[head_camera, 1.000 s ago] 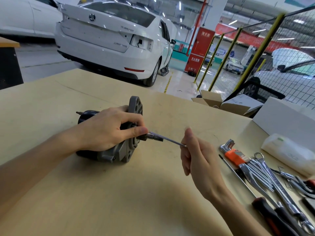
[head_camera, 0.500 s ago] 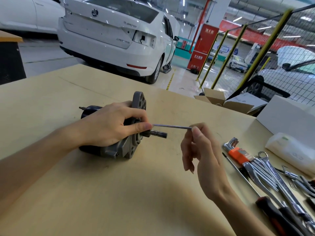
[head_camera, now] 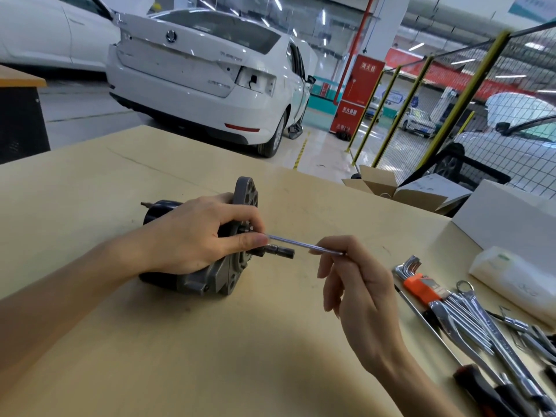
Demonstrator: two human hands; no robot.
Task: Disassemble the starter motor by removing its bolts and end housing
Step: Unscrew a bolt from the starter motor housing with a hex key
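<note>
Bright overhead light, wide-angle edge distortion

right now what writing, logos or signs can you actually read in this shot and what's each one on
"消火栓": white characters at the top of the red cabinet, only roughly legible.
Lower white characters on the same cabinet: too blurred to read.
Round badge on the white car's boot lid: a logo, no letters legible.
Chrome lettering on the boot lid: too small to read.
Markings on the spanners: illegible.

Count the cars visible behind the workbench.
4, perhaps more behind the fence: a white sedan straight ahead, another white car at far left, a small one beyond the yellow fence, and one at right behind the mesh.
</note>
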